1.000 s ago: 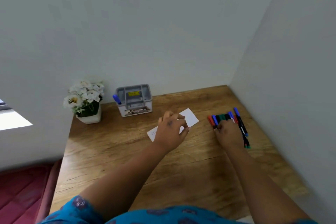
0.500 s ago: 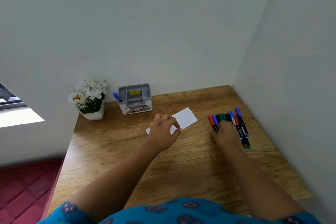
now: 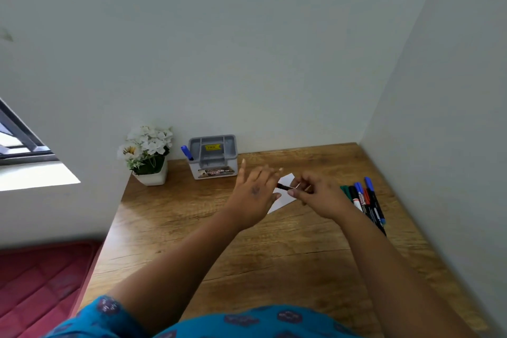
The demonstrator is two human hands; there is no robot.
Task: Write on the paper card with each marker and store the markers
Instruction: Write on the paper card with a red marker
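Note:
My right hand point(image 3: 321, 197) pinches a dark marker point(image 3: 285, 187) and holds it level just above the white paper card point(image 3: 282, 204), which lies on the wooden desk point(image 3: 274, 255). My left hand point(image 3: 255, 195) is lifted beside the marker's left end with its fingers spread and mostly straight; I cannot tell if it touches the marker. Both hands cover much of the card. Several more markers point(image 3: 365, 200) with blue, red, green and black caps lie side by side to the right. A grey organizer point(image 3: 213, 156) at the back holds one blue marker point(image 3: 186, 152).
A white pot of white flowers point(image 3: 149, 156) stands at the desk's back left corner. Walls close the desk at the back and on the right. A red mattress point(image 3: 41, 282) lies below the left edge.
My right hand left the marker row and brought one dark marker over the card. My left hand came off the card and rose beside the marker, fingers spread.

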